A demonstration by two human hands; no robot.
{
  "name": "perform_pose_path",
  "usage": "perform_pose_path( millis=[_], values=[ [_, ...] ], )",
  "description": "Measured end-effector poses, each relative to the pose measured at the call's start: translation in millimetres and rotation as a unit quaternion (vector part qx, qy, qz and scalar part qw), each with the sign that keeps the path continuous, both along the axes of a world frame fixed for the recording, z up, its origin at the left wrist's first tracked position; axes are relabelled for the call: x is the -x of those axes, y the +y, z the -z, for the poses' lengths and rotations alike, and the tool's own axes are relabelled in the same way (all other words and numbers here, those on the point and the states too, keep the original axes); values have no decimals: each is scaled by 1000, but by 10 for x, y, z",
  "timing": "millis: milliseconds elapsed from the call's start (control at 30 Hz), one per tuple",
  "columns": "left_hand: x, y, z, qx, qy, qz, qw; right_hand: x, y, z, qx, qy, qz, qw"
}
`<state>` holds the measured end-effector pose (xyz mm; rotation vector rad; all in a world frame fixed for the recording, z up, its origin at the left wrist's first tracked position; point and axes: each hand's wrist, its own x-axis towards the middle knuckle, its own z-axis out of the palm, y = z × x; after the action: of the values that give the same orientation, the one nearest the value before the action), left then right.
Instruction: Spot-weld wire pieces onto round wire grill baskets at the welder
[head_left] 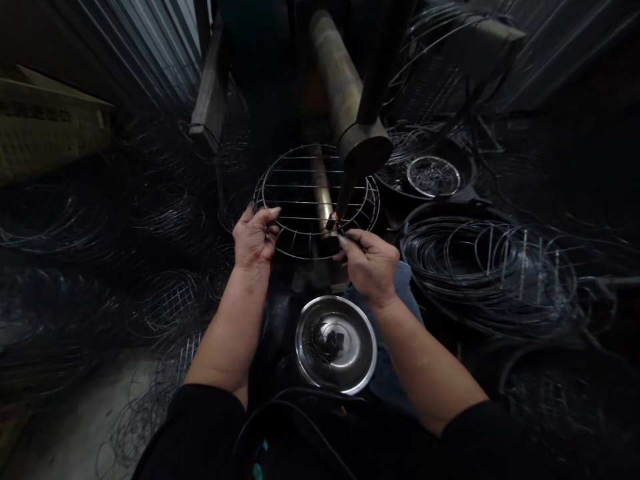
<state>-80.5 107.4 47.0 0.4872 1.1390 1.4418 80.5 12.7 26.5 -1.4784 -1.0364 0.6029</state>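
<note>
A round wire rack (301, 203) with parallel bars and a double rim sits between the upper and lower arms of a spot welder. My left hand (255, 237) grips its left rim between thumb and fingers. At the front right of the rim, my right hand (369, 262) is closed in a pinch, close to the tip of the upper electrode (345, 197). Something thin and dark shows at those fingertips, too small to name. A small orange glow shows where the electrode meets the rack. The lower welder arm (321, 180) runs beneath the bars.
A steel bowl (367, 363) with small dark pieces stands below my hands. To the right, a black basin (425, 293) holds wire rings; behind it, a pan carries a small dish (434, 193) of bits. Wire racks (173, 303) are piled on the left.
</note>
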Motion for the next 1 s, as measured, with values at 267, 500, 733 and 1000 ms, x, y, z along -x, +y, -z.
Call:
perform_pose_path(
  millis=[267, 500, 733, 1000],
  values=[
    [17, 35, -6, 1, -5, -3, 1000, 1, 12, 10, -3, 46, -6, 999],
    [24, 69, 2, -10, 5, 10, 1000, -2, 50, 13, -8, 52, -3, 999],
    [10, 125, 47, -6, -18, -5, 1000, -18, 124, 33, -6, 44, -3, 999],
    [18, 146, 46, 0, -2, -4, 1000, -66, 112, -3, -2, 21, -21, 1000]
  ],
)
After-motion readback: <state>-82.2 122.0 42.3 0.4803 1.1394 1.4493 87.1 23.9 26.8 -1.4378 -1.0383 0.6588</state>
